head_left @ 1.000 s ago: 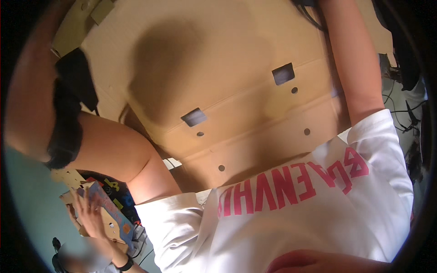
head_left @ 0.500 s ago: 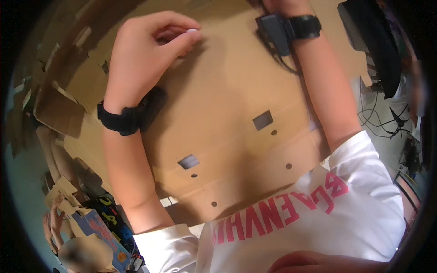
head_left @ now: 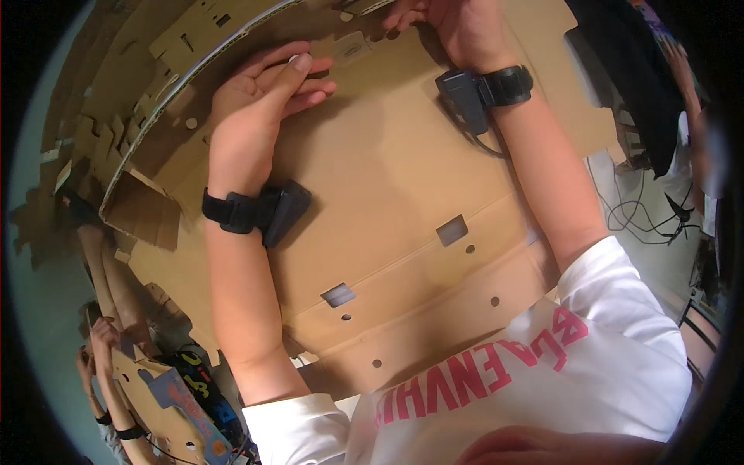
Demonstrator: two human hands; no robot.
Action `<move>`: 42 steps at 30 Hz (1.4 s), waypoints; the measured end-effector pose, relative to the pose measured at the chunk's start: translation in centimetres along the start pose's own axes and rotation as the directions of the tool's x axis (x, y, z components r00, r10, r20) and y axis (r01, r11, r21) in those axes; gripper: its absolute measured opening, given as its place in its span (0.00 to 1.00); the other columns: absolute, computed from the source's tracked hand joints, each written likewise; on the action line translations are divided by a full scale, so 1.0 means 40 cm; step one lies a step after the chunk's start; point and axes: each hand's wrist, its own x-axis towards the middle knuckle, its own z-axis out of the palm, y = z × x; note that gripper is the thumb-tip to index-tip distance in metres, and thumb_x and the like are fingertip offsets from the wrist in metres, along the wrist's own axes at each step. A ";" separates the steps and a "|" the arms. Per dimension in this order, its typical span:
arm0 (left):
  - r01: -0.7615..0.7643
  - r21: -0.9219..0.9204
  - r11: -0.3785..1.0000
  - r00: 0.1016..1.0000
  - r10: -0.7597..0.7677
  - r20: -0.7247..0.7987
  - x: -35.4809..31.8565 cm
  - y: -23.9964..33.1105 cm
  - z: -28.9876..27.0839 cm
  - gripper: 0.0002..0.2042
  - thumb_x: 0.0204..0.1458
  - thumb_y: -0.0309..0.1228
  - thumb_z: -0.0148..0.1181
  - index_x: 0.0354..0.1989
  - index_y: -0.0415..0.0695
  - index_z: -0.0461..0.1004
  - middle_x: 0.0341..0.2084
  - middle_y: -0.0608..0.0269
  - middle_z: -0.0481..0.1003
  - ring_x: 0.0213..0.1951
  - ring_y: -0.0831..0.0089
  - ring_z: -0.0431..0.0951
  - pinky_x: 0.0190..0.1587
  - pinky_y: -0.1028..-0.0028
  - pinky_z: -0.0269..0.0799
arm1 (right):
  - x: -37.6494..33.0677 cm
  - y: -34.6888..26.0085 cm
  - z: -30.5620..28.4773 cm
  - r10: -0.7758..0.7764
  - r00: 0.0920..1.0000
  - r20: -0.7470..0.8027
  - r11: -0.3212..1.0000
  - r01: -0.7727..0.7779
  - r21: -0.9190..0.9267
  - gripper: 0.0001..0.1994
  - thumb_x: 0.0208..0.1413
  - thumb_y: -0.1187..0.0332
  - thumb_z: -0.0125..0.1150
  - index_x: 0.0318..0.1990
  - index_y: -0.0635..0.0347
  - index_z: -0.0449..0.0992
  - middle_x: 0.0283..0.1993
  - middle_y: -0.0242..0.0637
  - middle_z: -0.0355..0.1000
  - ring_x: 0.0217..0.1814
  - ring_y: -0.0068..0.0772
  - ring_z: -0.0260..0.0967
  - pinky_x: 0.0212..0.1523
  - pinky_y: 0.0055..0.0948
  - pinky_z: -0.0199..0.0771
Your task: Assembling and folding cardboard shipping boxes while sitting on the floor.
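Observation:
A large brown cardboard sheet (head_left: 364,194), with creases and cut openings, lies before me under both arms. Over its far left part, my left hand (head_left: 260,97) is turned partly palm-up. Its thumb presses against the index finger with a small white spot between them, too small to name; the other fingers are loosely spread. My right hand (head_left: 474,35) is at the top edge, empty as far as it shows, its fingers apart and reaching left near a raised cardboard part. Each wrist wears a black strap with a black device, one on the left (head_left: 287,211) and one on the right (head_left: 465,101).
A curved corrugated edge (head_left: 167,108) runs along the far left beside more cut cardboard (head_left: 205,35). At lower left, another person's hands (head_left: 105,341) are near a cardboard piece and a blue printed strip (head_left: 190,415). Black cables (head_left: 647,221) lie on the floor at right.
My left hand has turned palm upward and its fingers have spread. My right hand has come lower into view. The corrugated edge now shows at far left. The other person's hands have shifted.

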 end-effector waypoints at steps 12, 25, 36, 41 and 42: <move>0.013 0.041 0.999 0.999 -0.011 -0.050 -0.002 -0.014 0.004 0.19 0.65 0.36 0.62 0.53 0.30 0.76 0.45 0.51 0.82 0.45 0.69 0.84 0.50 0.76 0.79 | -0.006 0.003 0.011 -0.061 0.998 -0.023 0.998 0.060 -0.024 0.24 0.71 0.40 0.41 0.51 0.52 0.69 0.37 0.42 0.81 0.27 0.39 0.80 0.27 0.32 0.81; 0.070 0.263 0.962 0.981 -0.020 -0.191 -0.014 0.021 -0.014 0.12 0.59 0.33 0.67 0.40 0.34 0.82 0.31 0.59 0.83 0.27 0.76 0.80 0.32 0.76 0.75 | 0.001 -0.006 0.008 -0.041 0.999 -0.011 0.999 0.041 -0.025 0.25 0.71 0.40 0.41 0.53 0.52 0.70 0.36 0.41 0.80 0.27 0.38 0.79 0.26 0.31 0.80; 0.135 0.569 0.811 0.989 -0.142 -0.032 -0.044 0.068 -0.042 0.11 0.56 0.33 0.69 0.36 0.35 0.83 0.21 0.67 0.79 0.19 0.82 0.72 0.23 0.79 0.65 | 0.004 -0.016 0.010 -0.021 1.000 -0.009 1.000 0.021 -0.012 0.26 0.71 0.39 0.41 0.53 0.51 0.70 0.35 0.41 0.80 0.26 0.38 0.79 0.25 0.31 0.79; 0.047 0.703 0.710 0.985 -0.148 0.084 -0.052 0.078 -0.046 0.11 0.55 0.33 0.70 0.33 0.36 0.82 0.16 0.68 0.75 0.16 0.83 0.67 0.20 0.77 0.59 | 0.006 -0.012 0.006 -0.015 0.998 -0.055 1.000 0.014 -0.014 0.26 0.70 0.37 0.41 0.52 0.50 0.70 0.34 0.41 0.80 0.25 0.37 0.79 0.25 0.31 0.79; 0.039 0.687 0.726 0.991 -0.115 0.065 -0.052 0.073 -0.043 0.11 0.52 0.32 0.72 0.30 0.35 0.81 0.13 0.67 0.73 0.13 0.82 0.66 0.18 0.76 0.58 | 0.008 -0.010 0.006 -0.007 1.000 -0.029 1.000 0.007 -0.017 0.27 0.70 0.37 0.41 0.52 0.50 0.70 0.33 0.42 0.80 0.25 0.37 0.78 0.25 0.31 0.78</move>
